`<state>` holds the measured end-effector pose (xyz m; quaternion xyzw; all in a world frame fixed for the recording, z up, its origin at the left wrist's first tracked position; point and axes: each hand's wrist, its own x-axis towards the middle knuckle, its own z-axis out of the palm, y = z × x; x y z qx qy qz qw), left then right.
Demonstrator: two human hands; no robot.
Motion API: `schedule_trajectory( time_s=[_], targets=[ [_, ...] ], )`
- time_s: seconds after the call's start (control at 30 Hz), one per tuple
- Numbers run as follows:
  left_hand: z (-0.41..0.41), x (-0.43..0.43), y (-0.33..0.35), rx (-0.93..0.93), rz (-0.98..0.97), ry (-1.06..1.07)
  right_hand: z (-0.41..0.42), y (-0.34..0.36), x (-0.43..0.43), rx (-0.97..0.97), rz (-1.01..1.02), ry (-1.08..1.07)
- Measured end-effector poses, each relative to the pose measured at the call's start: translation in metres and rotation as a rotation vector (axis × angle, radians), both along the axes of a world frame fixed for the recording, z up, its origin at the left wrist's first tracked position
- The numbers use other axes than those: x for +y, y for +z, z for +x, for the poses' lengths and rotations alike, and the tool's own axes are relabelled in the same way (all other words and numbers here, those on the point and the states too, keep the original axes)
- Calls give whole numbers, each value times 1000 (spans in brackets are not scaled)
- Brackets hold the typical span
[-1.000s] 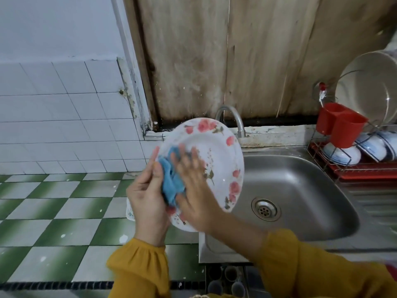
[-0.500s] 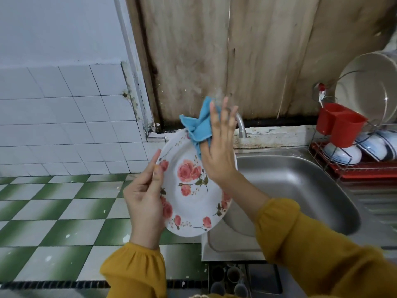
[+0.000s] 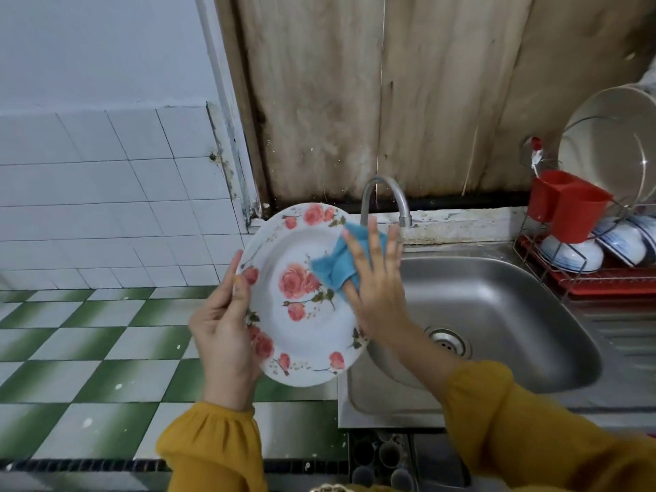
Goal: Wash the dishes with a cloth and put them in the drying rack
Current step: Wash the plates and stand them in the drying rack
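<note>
Plate (image 3: 301,296): frame centre, tilted, left of the sink (image 3: 497,314). Left hand (image 3: 222,328) pinches its left rim. Right hand (image 3: 376,278), fingers straight, presses the blue cloth (image 3: 337,264) to its face. Risk: one-sided rim hold; hard wiping could twist the plate loose.

Plate (image 3: 301,243) left of sink (image 3: 514,314), rack (image 3: 603,283) right, tap (image 3: 385,188) behind

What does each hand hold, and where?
Left hand grips the floral plate by its left rim; right hand presses the blue cloth against it.
</note>
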<state>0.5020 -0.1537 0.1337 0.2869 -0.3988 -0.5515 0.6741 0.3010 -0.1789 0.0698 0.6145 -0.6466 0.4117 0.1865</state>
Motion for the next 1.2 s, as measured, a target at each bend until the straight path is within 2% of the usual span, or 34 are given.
schedule_trajectory(
  time_s=[0.07, 0.13, 0.2, 0.27, 0.3, 0.37, 0.43, 0.47, 0.57, 0.63, 0.73, 0.8, 0.83, 0.93, 1.0, 1.07, 1.13, 1.2],
  targets=[
    [-12, 3, 1, -61, -19, -13, 15, 26, -7, -140, -60, 42],
    [-22, 8, 6, -76, -52, 0, 41, 37, -3, -147, -79, 202],
    [-22, 9, 8, -42, -66, 23, 64, 21, 12, 0, -56, 412],
    [-13, 5, 9, 14, -69, 59, 59, -3, 28, 170, 65, 536],
    [-7, 2, 7, 18, -70, 90, 47, -13, 29, 242, 96, 507],
    [-1, -1, 3, 33, -54, 108, 20, -25, 19, 331, 95, 285],
    [-4, 1, -1, 30, -33, 77, 2, -21, 1, 288, 65, 57],
    [-7, 1, -2, 13, -27, 59, 0, -13, -6, 217, 41, 9],
    [-18, 0, 3, -21, -75, 2, 23, 21, -14, -66, -15, 89],
    [-24, 0, 5, -39, -108, 6, 48, 31, -8, -122, -59, 248],
    [-20, 0, 3, -9, -96, 26, 62, 14, 5, 135, -42, 466],
    [-12, -2, 1, 3, -85, 72, 38, 2, 0, 318, -33, 350],
    [-9, -3, 1, -3, -89, 100, 27, 2, -6, 302, -31, 239],
    [-9, 1, 6, -60, -112, 132, 19, 25, -19, -46, -39, -37],
    [-15, 5, 9, -89, -150, 135, 40, 35, -18, -161, -82, 72],
    [-16, 6, 9, -94, -177, 133, 63, 25, -7, -34, -118, 341],
    [-9, 3, 8, -57, -163, 138, 65, 6, 5, 172, -23, 526],
    [2, -2, 7, 23, -132, 152, 44, -9, 1, 324, -5, 361]
  ],
)
